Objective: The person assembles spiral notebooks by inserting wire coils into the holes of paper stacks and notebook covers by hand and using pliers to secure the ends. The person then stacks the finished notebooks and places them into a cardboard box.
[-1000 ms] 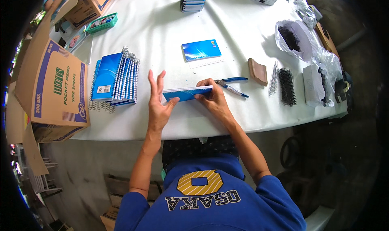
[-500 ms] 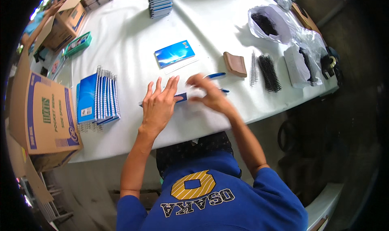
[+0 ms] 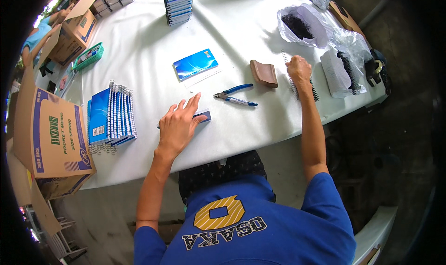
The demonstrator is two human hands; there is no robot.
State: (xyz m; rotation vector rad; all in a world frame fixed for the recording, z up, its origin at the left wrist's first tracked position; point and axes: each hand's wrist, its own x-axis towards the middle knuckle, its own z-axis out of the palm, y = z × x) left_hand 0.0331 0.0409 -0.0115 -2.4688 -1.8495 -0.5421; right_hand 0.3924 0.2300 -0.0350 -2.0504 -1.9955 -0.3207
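My left hand (image 3: 177,127) rests over a small blue notebook (image 3: 203,115) on the white-covered table. Its thumb presses the near side and its fingers stretch past the far side; the palm hides much of the notebook. Out to the right, my right hand (image 3: 299,70) is closed, with its fingertips at a single wire spiral (image 3: 285,59). That hand and forearm cover most of a pile of black wire spirals (image 3: 315,92). Blue-handled pliers (image 3: 234,96) lie open between the hands. Beyond them are another blue notebook (image 3: 196,63) and a brown curved block (image 3: 263,73).
Spiral-bound notebooks (image 3: 114,114) are stacked at left beside a cardboard box (image 3: 58,130). Further back stand a green tray (image 3: 88,56) and a notebook stack (image 3: 178,6). A white bag of black spirals (image 3: 302,26) sits far right. Another person's arm (image 3: 39,39) shows far left.
My right hand has moved right from beside the notebook to the wire spirals and closed, leaving the pliers in full view. My left hand has stayed on the notebook.
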